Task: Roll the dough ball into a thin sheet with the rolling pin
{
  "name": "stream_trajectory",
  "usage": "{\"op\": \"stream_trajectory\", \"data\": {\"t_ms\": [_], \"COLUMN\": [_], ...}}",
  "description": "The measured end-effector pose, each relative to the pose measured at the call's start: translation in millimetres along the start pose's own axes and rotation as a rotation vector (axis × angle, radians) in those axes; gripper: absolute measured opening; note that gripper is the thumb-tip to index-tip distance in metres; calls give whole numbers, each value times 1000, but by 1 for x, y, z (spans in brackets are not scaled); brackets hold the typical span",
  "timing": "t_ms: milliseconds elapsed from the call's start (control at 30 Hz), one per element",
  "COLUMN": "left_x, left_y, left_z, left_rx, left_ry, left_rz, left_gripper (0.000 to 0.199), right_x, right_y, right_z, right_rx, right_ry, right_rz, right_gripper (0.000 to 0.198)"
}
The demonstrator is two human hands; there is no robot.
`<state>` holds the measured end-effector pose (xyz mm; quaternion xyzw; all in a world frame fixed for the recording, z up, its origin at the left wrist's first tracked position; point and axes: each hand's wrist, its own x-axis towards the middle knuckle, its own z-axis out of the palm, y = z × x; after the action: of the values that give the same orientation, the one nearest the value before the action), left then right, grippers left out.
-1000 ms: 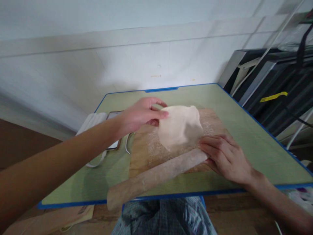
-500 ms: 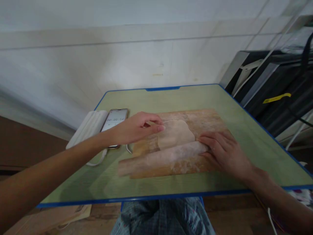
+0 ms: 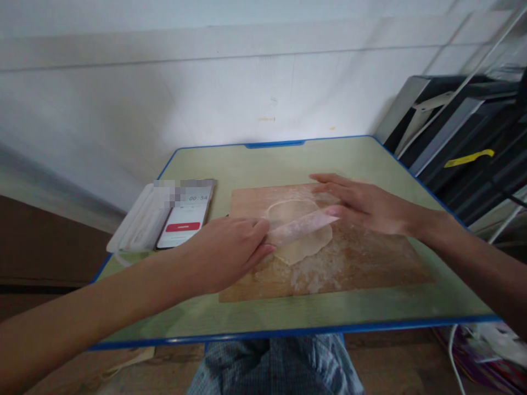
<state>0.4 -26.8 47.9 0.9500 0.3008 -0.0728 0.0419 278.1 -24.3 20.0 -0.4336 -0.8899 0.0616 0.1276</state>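
A flour-dusted rolling pin (image 3: 301,226) lies slantwise across a flat sheet of dough (image 3: 307,248), which shows on both sides of it. My left hand (image 3: 234,247) is closed around the pin's left end, hiding that end. At the other end is my right hand (image 3: 362,204), somewhat blurred, its fingers stretched out and apart; the thumb side touches or nearly touches the pin's tip. Beneath the dough is a wooden board (image 3: 370,269) with loose flour scattered on its front half.
The board rests on a pale green table (image 3: 263,318) with a blue edge. Left of the board lie a phone (image 3: 187,211) with a timer on screen and a white pouch-like thing (image 3: 135,225). Dark flat panels (image 3: 465,126) lean at the right, beside the wall.
The rolling pin has moved from the dough's near edge up onto it. My left hand has gone from open above the dough to gripping the pin; my right hand has moved away and opened.
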Motion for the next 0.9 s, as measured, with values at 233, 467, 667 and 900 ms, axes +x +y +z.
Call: {"op": "stream_trajectory", "data": {"t_ms": [233, 467, 667, 900], "left_x": [10, 9, 3, -3], "left_y": [-2, 0, 13, 25], "left_z": [5, 12, 18, 24], "left_rx": [-17, -165, -115, -121], "left_ry": [-31, -26, 47, 77], "left_rz": [-1, -24, -37, -37], "left_gripper": [34, 36, 29, 19], "right_x": [29, 11, -8, -23], "right_y": [10, 10, -5, -23], "right_z": [6, 21, 24, 22], "right_rx": [19, 11, -107, -174], "right_ry": [-185, -105, 13, 95], "right_rz": [217, 183, 159, 147], "right_gripper": [71, 61, 52, 50]}}
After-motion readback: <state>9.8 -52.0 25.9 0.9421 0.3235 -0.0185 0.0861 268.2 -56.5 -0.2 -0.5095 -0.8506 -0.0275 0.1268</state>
